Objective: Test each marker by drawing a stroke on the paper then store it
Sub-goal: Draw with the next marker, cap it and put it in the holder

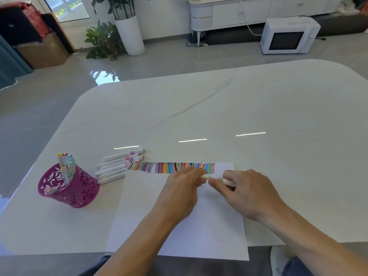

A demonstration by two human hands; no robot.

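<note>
Marker (227, 181): white, lying nearly level just above the paper's (179, 236) far edge, at about 1 o'clock of the sheet's middle, held between both hands.
Right hand (245, 190): fingers curled round the marker's barrel, gripping it from the 3 o'clock side.
Left hand (183, 188): fingertips pinch the marker's white end from the 9 o'clock side; I cannot tell whether that end is a cap seated or pulled free.
Paper: white sheet on the table (258, 108), at 6 o'clock of the view, its near edge over the table's rim.
Strokes (171, 167): a tight row of short coloured marks along the sheet's 12 o'clock edge, ending just beside the hands.
Loose markers (115, 168): several white ones lying side by side, touching the sheet's 10 o'clock corner.
Cup (75, 194): pink, pierced wall, upright at 9 o'clock of the paper, apart from it, with capped markers standing inside.
Beyond the table: a microwave (288, 36) on the floor at 1 o'clock, a plant (103, 40) at 11 o'clock.
</note>
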